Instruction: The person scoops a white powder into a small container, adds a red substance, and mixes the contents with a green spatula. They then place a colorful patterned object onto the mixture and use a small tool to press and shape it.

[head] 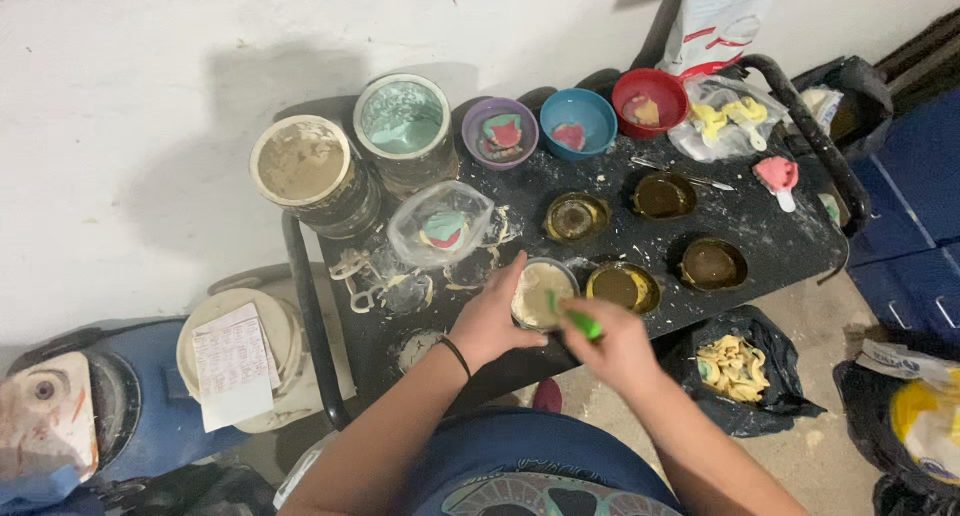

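Note:
My left hand (pixel 493 316) grips the near side of a small round cup (pixel 541 294) filled with pale paste, standing on the black cart top (pixel 770 238). My right hand (pixel 612 343) holds a green-handled tool (pixel 578 320) whose tip dips into that cup. A dark band circles my left wrist. Next to the cup, on the right, stand three similar dark rubber cups (pixel 622 285) with shiny insides.
At the back stand two large tubs (pixel 309 166), a clear bowl (pixel 440 226), and purple, blue and red bowls (pixel 576 123) holding moulds. A pink tray (pixel 777 175) and a bag of yellow trays (pixel 727 116) lie right. A black bag of casts (pixel 737 368) sits below.

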